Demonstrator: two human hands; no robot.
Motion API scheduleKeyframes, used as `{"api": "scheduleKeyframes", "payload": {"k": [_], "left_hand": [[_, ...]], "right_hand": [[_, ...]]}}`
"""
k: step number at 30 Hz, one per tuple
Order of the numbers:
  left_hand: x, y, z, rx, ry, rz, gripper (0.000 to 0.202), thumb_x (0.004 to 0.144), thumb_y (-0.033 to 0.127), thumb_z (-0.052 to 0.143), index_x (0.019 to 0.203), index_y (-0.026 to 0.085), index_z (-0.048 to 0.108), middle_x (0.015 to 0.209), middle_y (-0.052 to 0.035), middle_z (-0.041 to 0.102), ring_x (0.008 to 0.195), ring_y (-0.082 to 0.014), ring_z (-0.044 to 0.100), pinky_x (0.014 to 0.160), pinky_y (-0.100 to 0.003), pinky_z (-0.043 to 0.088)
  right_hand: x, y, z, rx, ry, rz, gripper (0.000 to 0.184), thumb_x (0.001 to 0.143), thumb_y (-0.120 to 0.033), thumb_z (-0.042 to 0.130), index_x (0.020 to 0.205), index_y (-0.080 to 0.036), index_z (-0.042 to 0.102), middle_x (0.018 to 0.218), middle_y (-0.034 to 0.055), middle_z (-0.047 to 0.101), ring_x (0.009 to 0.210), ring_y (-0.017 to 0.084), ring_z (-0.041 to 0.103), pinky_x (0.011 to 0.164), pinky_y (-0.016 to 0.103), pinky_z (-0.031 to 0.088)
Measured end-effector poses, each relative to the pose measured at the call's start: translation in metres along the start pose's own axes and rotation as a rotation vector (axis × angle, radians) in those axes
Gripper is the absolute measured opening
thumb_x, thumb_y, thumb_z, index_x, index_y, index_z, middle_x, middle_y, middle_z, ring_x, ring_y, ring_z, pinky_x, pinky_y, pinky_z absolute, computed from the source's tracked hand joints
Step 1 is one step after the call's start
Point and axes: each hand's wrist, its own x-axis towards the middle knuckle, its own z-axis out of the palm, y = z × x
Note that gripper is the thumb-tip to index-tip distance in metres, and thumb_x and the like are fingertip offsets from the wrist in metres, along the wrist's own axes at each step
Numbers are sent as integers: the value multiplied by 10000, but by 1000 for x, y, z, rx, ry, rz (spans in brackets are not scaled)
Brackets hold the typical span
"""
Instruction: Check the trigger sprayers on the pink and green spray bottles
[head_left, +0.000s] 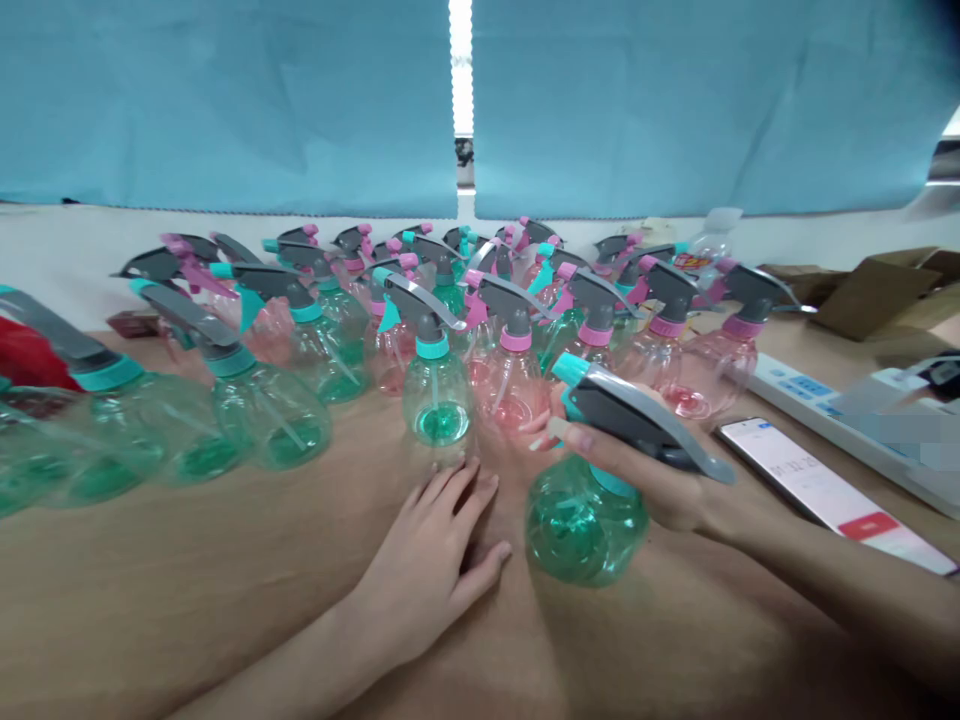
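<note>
In the head view, a green spray bottle (585, 525) is held by the right hand (637, 450), fingers wrapped around its neck below the trigger; the body is tilted slightly, and whether its base is touching the table (247, 610) cannot be told. Nothing is held by the left hand (442, 530): it is laid palm down, fingers loosely spread, just in front of a turquoise-collared bottle (437, 395). Beyond, more spray bottles are crowded together; to the right, a phone (817, 485) is laid beside a power strip (795, 385). The step in hand is judged to be the handling of this single bottle. A steady neck grip seems called for, with neighbouring bottles left unbumped.
</note>
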Motion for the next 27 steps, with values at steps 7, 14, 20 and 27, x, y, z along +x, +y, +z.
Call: {"api": "scheduleKeyframes", "payload": {"k": [7, 14, 20, 27], "left_hand": [[0, 0, 0, -11, 2, -2, 526, 941, 412, 500, 1379, 121, 474, 1442, -169, 451, 1325, -352, 393, 1018, -537, 392], [0, -1, 0, -37, 6, -11, 516, 936, 403, 513, 1379, 143, 470, 1448, -161, 445, 1336, -343, 382, 1034, -522, 376], [0, 0, -1, -29, -12, -20, 524, 937, 408, 512, 1382, 134, 470, 1447, -168, 444, 1333, -354, 385, 1022, -529, 388], [0, 0, -1, -37, -3, -16, 523, 935, 394, 521, 1381, 125, 470, 1443, -168, 449, 1333, -349, 385, 1042, -525, 370]], "right_hand": [[4, -1, 9, 281, -72, -20, 128, 888, -355, 576, 913, -243, 633, 886, 2, 656, 800, 146, 619, 728, 288, 501], [3, 2, 13, 367, -62, -13, 143, 882, -347, 589, 815, -232, 640, 657, -40, 581, 622, 111, 573, 691, 274, 506], [4, 0, 11, 339, -96, -8, 121, 886, -297, 596, 984, -249, 647, 870, -9, 657, 860, 142, 633, 782, 284, 504], [4, 0, 8, 293, -84, -23, 47, 871, -286, 618, 881, -249, 645, 661, -42, 560, 722, 138, 613, 692, 280, 509]]}}
